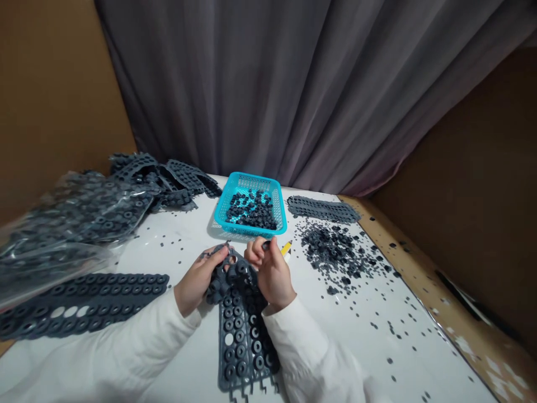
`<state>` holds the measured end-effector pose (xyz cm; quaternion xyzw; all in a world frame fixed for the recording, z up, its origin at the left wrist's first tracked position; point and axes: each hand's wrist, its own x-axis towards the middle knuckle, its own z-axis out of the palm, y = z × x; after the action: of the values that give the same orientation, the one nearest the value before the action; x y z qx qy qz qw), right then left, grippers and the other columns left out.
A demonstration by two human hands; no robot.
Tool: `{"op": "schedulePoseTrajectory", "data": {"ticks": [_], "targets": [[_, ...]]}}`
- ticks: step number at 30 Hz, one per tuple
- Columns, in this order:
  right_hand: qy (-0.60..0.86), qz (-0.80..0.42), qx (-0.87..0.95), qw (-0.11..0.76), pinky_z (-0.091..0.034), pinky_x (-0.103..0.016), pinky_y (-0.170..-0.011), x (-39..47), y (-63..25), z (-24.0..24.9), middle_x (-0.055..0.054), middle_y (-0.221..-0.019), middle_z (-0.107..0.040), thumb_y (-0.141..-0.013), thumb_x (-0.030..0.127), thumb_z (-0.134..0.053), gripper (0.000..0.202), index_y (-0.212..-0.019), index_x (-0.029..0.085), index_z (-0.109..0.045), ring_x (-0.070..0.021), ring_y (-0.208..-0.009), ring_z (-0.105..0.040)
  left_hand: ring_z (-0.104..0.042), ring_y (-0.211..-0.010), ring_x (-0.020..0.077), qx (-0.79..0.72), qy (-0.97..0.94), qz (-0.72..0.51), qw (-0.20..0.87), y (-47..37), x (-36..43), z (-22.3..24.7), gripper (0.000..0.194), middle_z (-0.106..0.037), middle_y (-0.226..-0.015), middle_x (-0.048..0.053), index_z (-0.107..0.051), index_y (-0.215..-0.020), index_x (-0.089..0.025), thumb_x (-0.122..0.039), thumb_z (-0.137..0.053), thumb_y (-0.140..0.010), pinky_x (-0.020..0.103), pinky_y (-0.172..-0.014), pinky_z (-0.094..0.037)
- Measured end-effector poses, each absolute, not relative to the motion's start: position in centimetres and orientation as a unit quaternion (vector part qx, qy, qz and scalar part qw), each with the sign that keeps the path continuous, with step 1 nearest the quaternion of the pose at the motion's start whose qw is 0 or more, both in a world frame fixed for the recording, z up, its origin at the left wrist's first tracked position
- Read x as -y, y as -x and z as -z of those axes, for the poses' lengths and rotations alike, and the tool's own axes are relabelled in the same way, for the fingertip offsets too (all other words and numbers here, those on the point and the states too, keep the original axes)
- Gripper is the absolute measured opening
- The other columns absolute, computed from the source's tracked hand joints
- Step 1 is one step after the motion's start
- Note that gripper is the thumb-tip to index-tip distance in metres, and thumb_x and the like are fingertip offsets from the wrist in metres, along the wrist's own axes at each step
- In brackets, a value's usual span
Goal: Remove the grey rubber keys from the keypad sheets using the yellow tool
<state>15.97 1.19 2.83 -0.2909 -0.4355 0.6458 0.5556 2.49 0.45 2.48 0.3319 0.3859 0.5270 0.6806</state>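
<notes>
My left hand (198, 279) is closed on the upper end of a dark grey moulded rubber sheet (241, 354), which carries rows of round grommets and hangs toward me, its end bent over. Some holes in the sheet show white where grommets are gone. My right hand (274, 274) lies beside the sheet's right edge, fingers curled, with a small black rubber grommet (266, 245) pinched between thumb and fingers. Just beyond my hands stands a turquoise basket (219, 218) holding many loose black grommets (255, 211).
A clear plastic bag (92, 218) full of grommets lies at left, near piled rubber sheets (168, 179). Another sheet (104, 296) lies left of my arm. At right are a stripped sheet (323, 209), a heap of black scraps (331, 246) and a yellow-handled tool (286, 247).
</notes>
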Motion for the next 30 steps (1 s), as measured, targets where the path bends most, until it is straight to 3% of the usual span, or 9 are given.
{"op": "schedulePoseTrajectory", "data": {"ticks": [8,13,19,26,30], "targets": [[0.26,-0.669,0.445,0.535,-0.028,-0.027,-0.051,-1.4,-16.7,-2.9,0.003,-0.059,-0.026,-0.082,0.057,-0.029,0.04,-0.063,0.022,-0.028,-0.0133,-0.051,-0.024,-0.056,-0.062,0.0157,-0.385,-0.322,-0.504,0.703,-2.3,-0.5,-2.7,0.025,-0.062,-0.063,0.002,-0.064,-0.069,-0.015,-0.039,-0.07,-0.062,0.024,-0.063,-0.044],[0.226,-0.673,0.434,0.555,-0.026,-0.027,-0.052,-1.3,-16.8,-2.9,0.002,-0.06,-0.027,-0.08,0.044,-0.033,0.029,-0.063,0.021,-0.03,-0.0134,-0.052,-0.024,-0.055,-0.06,0.0129,-0.384,-0.311,-0.5,0.711,-2.2,-0.5,-2.6,0.025,-0.061,-0.06,0.0,-0.062,-0.065,-0.014,-0.038,-0.07,-0.064,0.02,-0.06,-0.043],[0.242,-0.679,0.42,0.551,-0.029,-0.027,-0.052,-1.5,-17.2,-3.1,0.002,-0.062,-0.028,-0.077,0.043,-0.035,0.024,-0.066,0.022,-0.034,-0.0139,-0.053,-0.027,-0.056,-0.059,0.0127,-0.4,-0.285,-0.51,0.706,-2.3,-0.4,-3.1,0.027,-0.062,-0.06,0.0,-0.063,-0.064,-0.014,-0.038,-0.074,-0.059,0.02,-0.06,-0.044],[0.422,-0.434,0.545,0.58,-0.034,-0.025,-0.068,-3.3,-20.3,-3.1,0.001,-0.077,-0.043,-0.079,0.034,-0.053,0.015,-0.086,0.021,-0.051,-0.014,-0.071,-0.039,-0.06,-0.067,0.0168,-0.441,-0.293,-0.498,0.687,-2.2,-0.9,-2.4,0.026,-0.067,-0.066,0.002,-0.065,-0.067,-0.014,-0.039,-0.071,-0.063,0.023,-0.064,-0.045],[0.413,-0.438,0.555,0.574,-0.036,-0.025,-0.069,-3.3,-20.6,-3.2,0.0,-0.082,-0.048,-0.079,0.034,-0.055,0.019,-0.093,0.022,-0.054,-0.0141,-0.075,-0.043,-0.062,-0.074,0.0192,-0.452,-0.31,-0.497,0.673,-2.1,-1.2,-1.9,0.026,-0.067,-0.068,0.003,-0.064,-0.07,-0.014,-0.04,-0.068,-0.066,0.025,-0.07,-0.044]]}}
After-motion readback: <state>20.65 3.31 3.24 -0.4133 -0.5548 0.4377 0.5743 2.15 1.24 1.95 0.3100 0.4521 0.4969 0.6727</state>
